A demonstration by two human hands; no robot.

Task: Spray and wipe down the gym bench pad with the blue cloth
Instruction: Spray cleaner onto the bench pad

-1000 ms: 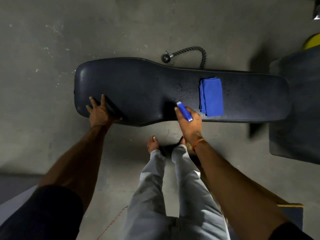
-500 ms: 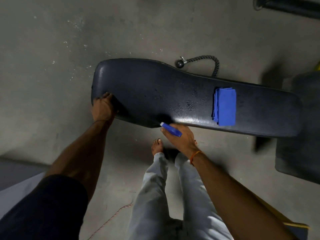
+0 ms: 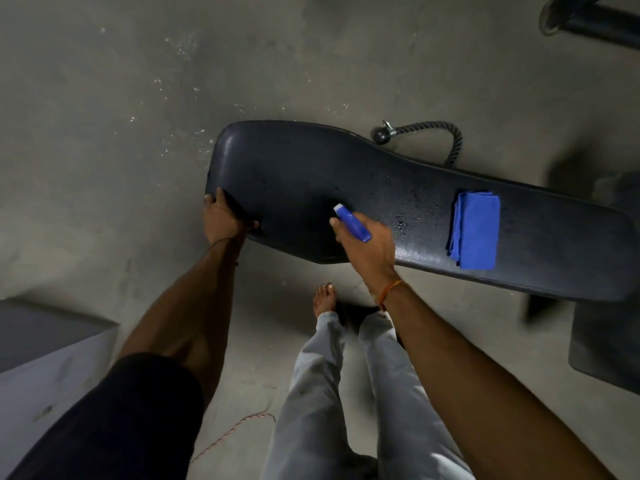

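The head view looks down on a long black bench pad (image 3: 311, 174) lying slantwise over a grey concrete floor (image 3: 104, 116). The left hand (image 3: 221, 220) grips the near edge of the pad close to its rounded left end, fingers curled over the rim and thumb on top. The right hand (image 3: 369, 244) hovers over the middle of the pad with its fingers wrapped round a small blue spray bottle (image 3: 351, 225), whose white tip points toward the pad's left part. Wet droplets (image 3: 401, 223) glisten on the pad just right of that hand. A folded blue cloth (image 3: 474, 230) lies flat on the pad further right, apart from both hands. An orange thread (image 3: 389, 292) circles the right wrist. Beyond the pad a black rope handle (image 3: 426, 133) with a ball end lies on the floor. Below, grey trouser legs (image 3: 346, 393) and a bare foot (image 3: 323, 299) stand near the pad.
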